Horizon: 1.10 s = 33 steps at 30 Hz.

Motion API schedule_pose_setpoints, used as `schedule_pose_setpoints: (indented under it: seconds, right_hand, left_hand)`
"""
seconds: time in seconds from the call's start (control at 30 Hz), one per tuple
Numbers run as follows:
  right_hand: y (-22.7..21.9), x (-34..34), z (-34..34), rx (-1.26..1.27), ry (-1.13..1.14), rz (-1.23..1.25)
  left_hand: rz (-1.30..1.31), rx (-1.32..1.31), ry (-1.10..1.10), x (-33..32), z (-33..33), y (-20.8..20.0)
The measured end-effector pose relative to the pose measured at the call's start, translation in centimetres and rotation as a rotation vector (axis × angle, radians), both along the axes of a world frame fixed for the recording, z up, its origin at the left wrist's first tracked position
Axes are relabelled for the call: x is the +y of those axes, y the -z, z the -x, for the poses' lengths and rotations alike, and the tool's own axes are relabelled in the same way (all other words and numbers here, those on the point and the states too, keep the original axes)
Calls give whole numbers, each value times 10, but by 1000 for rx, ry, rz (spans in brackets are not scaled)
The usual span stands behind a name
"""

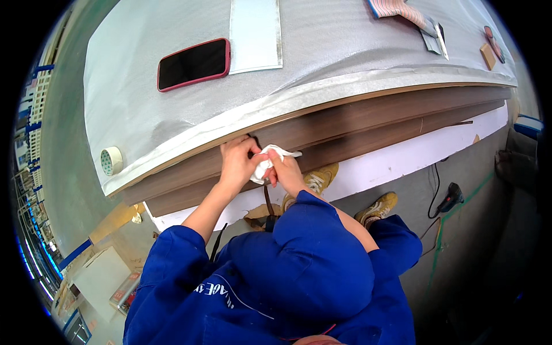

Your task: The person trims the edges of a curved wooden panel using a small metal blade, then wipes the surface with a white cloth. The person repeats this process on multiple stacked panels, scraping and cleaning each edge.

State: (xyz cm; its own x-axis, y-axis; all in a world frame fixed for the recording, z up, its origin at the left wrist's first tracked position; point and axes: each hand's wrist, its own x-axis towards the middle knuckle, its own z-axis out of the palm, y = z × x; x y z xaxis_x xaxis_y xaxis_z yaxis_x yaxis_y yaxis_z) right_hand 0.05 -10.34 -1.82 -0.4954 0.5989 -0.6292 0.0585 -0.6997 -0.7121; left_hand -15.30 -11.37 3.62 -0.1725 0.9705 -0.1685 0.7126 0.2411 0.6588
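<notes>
A crumpled white cloth [275, 150] is bunched between my two hands, in front of the brown wood-grain panels [356, 121]. My left hand [236, 164] is curled, its fingertips against the front face of the upper panel and its thumb at the cloth. Closed around the cloth's other side is my right hand [286, 169], thumb on top. A loose corner of the cloth sticks out to the right. Parts of the fingers are hidden in the folds.
On the white-covered top lie a phone [194, 64] in a red case, a pale strip [256, 34], a tape roll [111, 161], a striped cloth [405, 10] and a small wooden block [487, 56]. A black corded tool [451, 197] rests on the floor at right.
</notes>
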Motion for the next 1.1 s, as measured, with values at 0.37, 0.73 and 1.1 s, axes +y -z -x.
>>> schedule_pose_setpoints:
  seconds: [0.37,0.73,1.1]
  right_hand:
    - [-8,23,-48,-68,327,50]
    - [-14,40,-75,-185,224,73]
    - [-15,11,2,-43,-131,167]
  left_hand:
    - [-70,-23,106,49,-61,12]
    - [-22,39,126,49,-66,8]
    - [150,28,-38,-11,20,-10]
